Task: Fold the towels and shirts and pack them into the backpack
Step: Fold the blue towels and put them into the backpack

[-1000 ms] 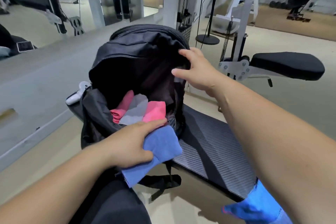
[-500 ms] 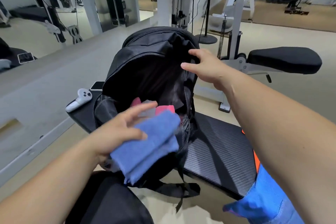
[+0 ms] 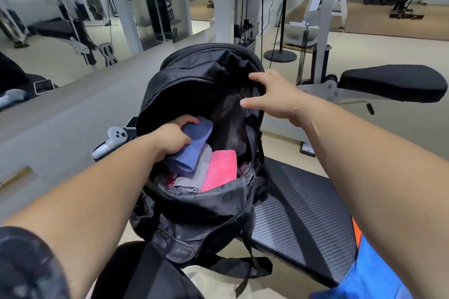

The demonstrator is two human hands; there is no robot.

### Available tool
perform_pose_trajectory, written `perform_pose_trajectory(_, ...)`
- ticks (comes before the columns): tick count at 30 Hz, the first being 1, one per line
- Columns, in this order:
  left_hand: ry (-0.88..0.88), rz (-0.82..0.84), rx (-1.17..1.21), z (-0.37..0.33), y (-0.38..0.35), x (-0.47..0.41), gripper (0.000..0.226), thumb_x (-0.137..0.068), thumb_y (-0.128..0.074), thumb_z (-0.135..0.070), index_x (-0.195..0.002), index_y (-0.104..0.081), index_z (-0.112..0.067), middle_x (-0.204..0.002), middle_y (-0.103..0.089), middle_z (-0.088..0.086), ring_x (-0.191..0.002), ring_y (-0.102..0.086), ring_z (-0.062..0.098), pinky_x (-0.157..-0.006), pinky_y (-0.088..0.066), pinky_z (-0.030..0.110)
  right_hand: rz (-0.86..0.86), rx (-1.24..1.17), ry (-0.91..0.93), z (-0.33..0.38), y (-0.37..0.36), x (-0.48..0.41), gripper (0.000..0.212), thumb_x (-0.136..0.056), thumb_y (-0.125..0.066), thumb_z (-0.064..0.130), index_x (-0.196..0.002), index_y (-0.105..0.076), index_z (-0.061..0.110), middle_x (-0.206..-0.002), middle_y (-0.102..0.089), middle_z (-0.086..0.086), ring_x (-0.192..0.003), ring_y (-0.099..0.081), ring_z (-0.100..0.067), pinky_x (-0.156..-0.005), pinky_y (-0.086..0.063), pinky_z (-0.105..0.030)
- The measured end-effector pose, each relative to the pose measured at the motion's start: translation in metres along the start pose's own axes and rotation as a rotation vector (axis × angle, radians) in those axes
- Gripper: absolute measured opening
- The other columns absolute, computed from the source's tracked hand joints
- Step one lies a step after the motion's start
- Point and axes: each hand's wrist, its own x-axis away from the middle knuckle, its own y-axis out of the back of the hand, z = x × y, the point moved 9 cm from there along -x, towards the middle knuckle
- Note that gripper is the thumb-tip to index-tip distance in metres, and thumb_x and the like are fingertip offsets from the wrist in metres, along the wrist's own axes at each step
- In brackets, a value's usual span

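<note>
While a white controller and a phone lie on the bench just left of the black backpack, the right hand pinches its upper rim. Inside the open mouth, the left hand grips the folded blue towel, which rests on the grey towel beside the pink towel.

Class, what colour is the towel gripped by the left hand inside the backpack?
The towel is blue; the head view shows it best.
</note>
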Motion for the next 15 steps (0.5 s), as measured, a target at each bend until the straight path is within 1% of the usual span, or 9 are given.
perform_pose_trajectory(2, 0.007, -0.024, 0.14, 0.009, 0.002, -0.004, 0.059, -0.087, -0.055, 0.009, -0.128, -0.059, -0.034, -0.132, -0.06, 0.009, -0.103, -0.06, 0.022, -0.087, -0.051, 0.03, 0.01, 0.011, 0.006, -0.002, 0.001, 0.001, 0.082, -0.084, -0.078, 0.037, -0.153, -0.038, 0.02, -0.154, -0.028, -0.001, -0.14, -0.034, -0.016, -0.103, -0.027, -0.021)
perform_pose_trajectory(3, 0.007, -0.025, 0.11, 0.015, 0.002, -0.006, 0.059, -0.089, -0.055, 0.008, -0.131, -0.058, -0.033, -0.135, -0.059, 0.01, -0.106, -0.06, 0.024, -0.09, -0.05, 0.031, 0.012, 0.004, 0.008, -0.004, 0.001, 0.001, 0.082, -0.084, -0.079, 0.037, -0.154, -0.038, 0.021, -0.154, -0.029, 0.0, -0.139, -0.035, -0.016, -0.103, -0.028, -0.021)
perform_pose_trajectory(6, 0.035, 0.032, -0.326, 0.032, -0.003, -0.017, 0.062, -0.096, -0.054, -0.006, -0.151, -0.042, -0.031, -0.148, -0.049, 0.012, -0.123, -0.054, 0.029, -0.097, -0.041, 0.025, 0.028, -0.01, 0.017, -0.005, 0.0, 0.0, 0.084, -0.082, -0.08, 0.038, -0.154, -0.038, 0.021, -0.153, -0.029, 0.002, -0.138, -0.036, -0.015, -0.102, -0.029, -0.022)
perform_pose_trajectory(8, 0.068, 0.065, -0.676, 0.037, -0.004, -0.021, 0.065, -0.099, -0.05, -0.024, -0.157, -0.025, -0.038, -0.159, -0.034, 0.013, -0.136, -0.045, 0.034, -0.11, -0.037, 0.031, 0.04, -0.001, 0.025, -0.004, -0.001, -0.001, 0.086, -0.082, -0.08, 0.039, -0.154, -0.037, 0.022, -0.156, -0.025, 0.003, -0.14, -0.034, -0.015, -0.104, -0.028, -0.022)
perform_pose_trajectory(9, 0.075, 0.067, -0.844, 0.038, -0.004, -0.022, 0.065, -0.099, -0.049, -0.031, -0.157, -0.021, -0.04, -0.159, -0.031, 0.013, -0.136, -0.043, 0.037, -0.111, -0.038, 0.038, 0.045, 0.01, 0.027, -0.004, -0.002, -0.001, 0.087, -0.081, -0.08, 0.039, -0.155, -0.036, 0.022, -0.158, -0.023, 0.003, -0.142, -0.032, -0.015, -0.105, -0.027, -0.022)
perform_pose_trajectory(11, 0.02, 0.019, -1.12, 0.03, -0.002, -0.02, 0.06, -0.096, -0.05, -0.036, -0.152, -0.03, -0.036, -0.146, -0.038, 0.01, -0.128, -0.046, 0.036, -0.103, -0.044, 0.043, 0.054, 0.023, 0.027, -0.004, -0.003, 0.0, 0.089, -0.081, -0.081, 0.04, -0.156, -0.035, 0.024, -0.161, -0.018, 0.003, -0.145, -0.028, -0.015, -0.107, -0.024, -0.021)
perform_pose_trajectory(13, -0.171, -0.042, -1.269, 0.013, -0.007, -0.014, 0.049, -0.094, -0.051, -0.037, -0.142, -0.045, -0.03, -0.135, -0.045, 0.006, -0.121, -0.048, 0.031, -0.098, -0.045, 0.041, 0.058, 0.029, 0.03, -0.006, -0.004, 0.001, 0.09, -0.081, -0.081, 0.04, -0.156, -0.034, 0.025, -0.163, -0.014, 0.003, -0.147, -0.026, -0.016, -0.107, -0.022, -0.021)
perform_pose_trajectory(14, -0.227, -0.014, -1.275, 0.013, -0.009, -0.011, 0.048, -0.095, -0.05, -0.04, -0.142, -0.046, -0.029, -0.14, -0.046, 0.005, -0.125, -0.047, 0.03, -0.102, -0.043, 0.04, 0.059, 0.034, 0.032, -0.006, -0.004, 0.003, 0.09, -0.081, -0.081, 0.04, -0.156, -0.034, 0.026, -0.164, -0.013, 0.003, -0.148, -0.025, -0.016, -0.106, -0.021, -0.02)
perform_pose_trajectory(15, -0.236, 0.047, -1.239, 0.017, -0.009, -0.01, 0.053, -0.098, -0.048, -0.045, -0.148, -0.041, -0.03, -0.15, -0.04, 0.004, -0.135, -0.042, 0.029, -0.109, -0.039, 0.04, 0.057, 0.038, 0.035, -0.007, -0.004, 0.004, 0.089, -0.081, -0.081, 0.039, -0.156, -0.034, 0.027, -0.164, -0.013, 0.002, -0.148, -0.025, -0.016, -0.106, -0.021, -0.02)
